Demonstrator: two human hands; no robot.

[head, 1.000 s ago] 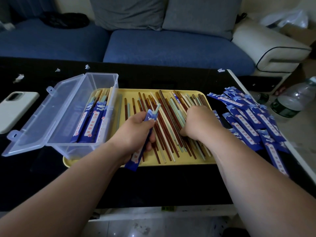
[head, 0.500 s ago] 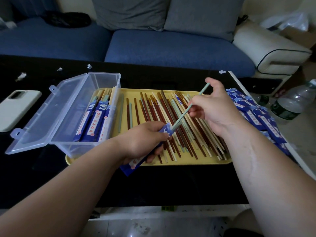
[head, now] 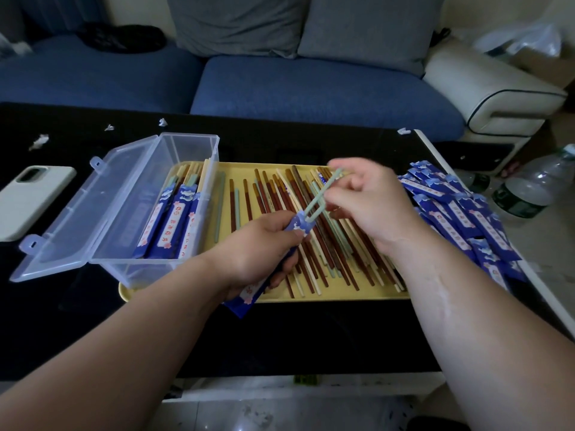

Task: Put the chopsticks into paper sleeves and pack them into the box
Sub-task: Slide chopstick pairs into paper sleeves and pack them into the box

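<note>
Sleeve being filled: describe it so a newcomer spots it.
Find the yellow tray. Over it the left hand grips one blue sleeve. Unlike sleeves in the box or the pile, it is held, two green chopsticks splaying from its mouth.

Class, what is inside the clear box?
In the box lie blue sleeves, with chopstick ends poking out the top. They overlap, which hides their count and the floor beneath them.
</note>
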